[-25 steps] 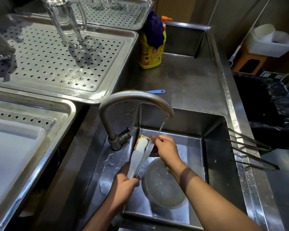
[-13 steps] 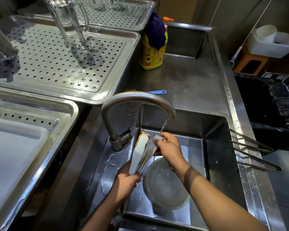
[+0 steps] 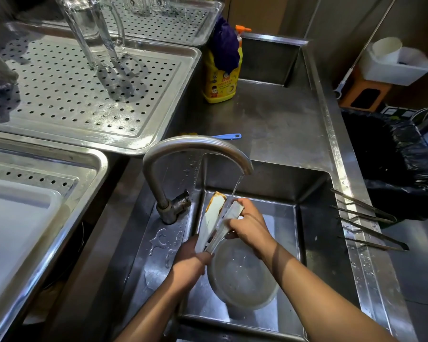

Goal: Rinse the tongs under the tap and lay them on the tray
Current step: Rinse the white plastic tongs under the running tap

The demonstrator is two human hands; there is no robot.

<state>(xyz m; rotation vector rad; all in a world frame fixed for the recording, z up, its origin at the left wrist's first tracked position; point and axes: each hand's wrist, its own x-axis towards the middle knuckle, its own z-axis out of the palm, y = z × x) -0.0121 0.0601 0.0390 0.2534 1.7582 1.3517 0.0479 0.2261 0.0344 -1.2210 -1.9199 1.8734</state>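
Broad flat metal tongs (image 3: 214, 217) stand tilted over the sink (image 3: 314, 225), their wide ends up under the curved tap (image 3: 195, 146). A thin stream of water (image 3: 235, 187) falls between the two blades. My left hand (image 3: 192, 259) grips the hinge end from below. My right hand (image 3: 251, 227) holds the right blade near its tip, fingers curled over it. The left blade's tip shows brownish residue. A perforated steel tray (image 3: 158, 134) lies at the upper left, with another tray (image 3: 94, 169) nearer on the left.
A clear round bowl (image 3: 242, 275) lies in the sink under my hands. Several thin metal tongs (image 3: 366, 220) rest on the sink's right rim. A yellow detergent bottle (image 3: 220, 80), a blue utensil (image 3: 227, 136), upturned glass mugs (image 3: 94, 33) and a black bin (image 3: 393, 164) surround the sink.
My right hand has slid slightly along the right blade under the water. The tongs stay in the same place, left hand unchanged.
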